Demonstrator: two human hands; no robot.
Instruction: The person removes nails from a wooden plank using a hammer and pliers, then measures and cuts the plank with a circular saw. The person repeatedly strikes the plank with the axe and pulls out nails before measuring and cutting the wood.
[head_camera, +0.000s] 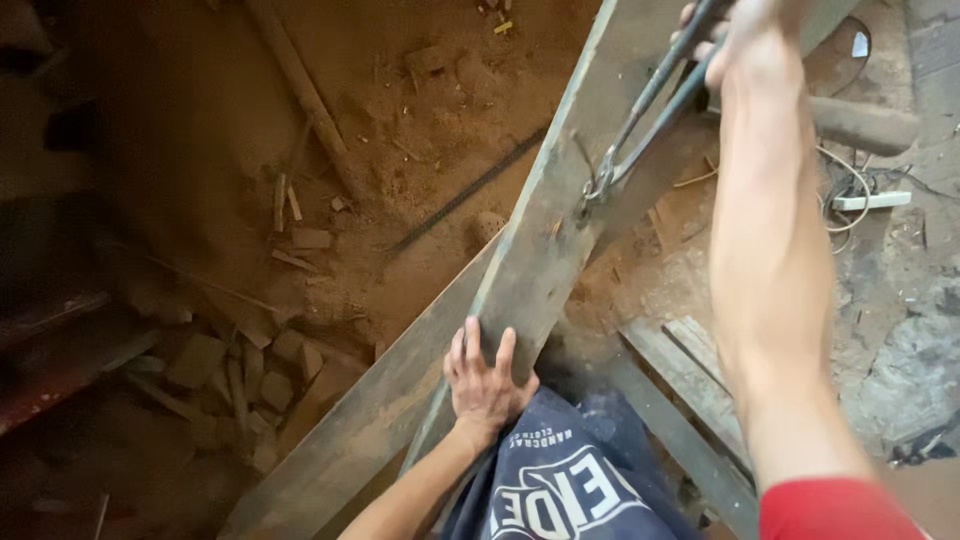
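My left hand (484, 380) lies flat, fingers spread, on the near part of a long weathered wooden plank (545, 235) that runs from bottom left to top right. My right hand (745, 40), arm stretched out at the top, is closed around the handles of long metal pincers (650, 110). The pincers' jaws (598, 187) bite on a bent nail or wire sticking out of the plank's upper face. A second plank (375, 420) lies under the first, crossing it near my left hand. My knee in dark printed cloth is just below that hand.
Sawdust and wood scraps (290, 215) cover the dirt floor on the left. A thin dark rod (465, 190) lies in the dust. More boards (690, 370) lie at right, with a white power strip (870, 200) and cable beyond. A round log (860, 122) sits at upper right.
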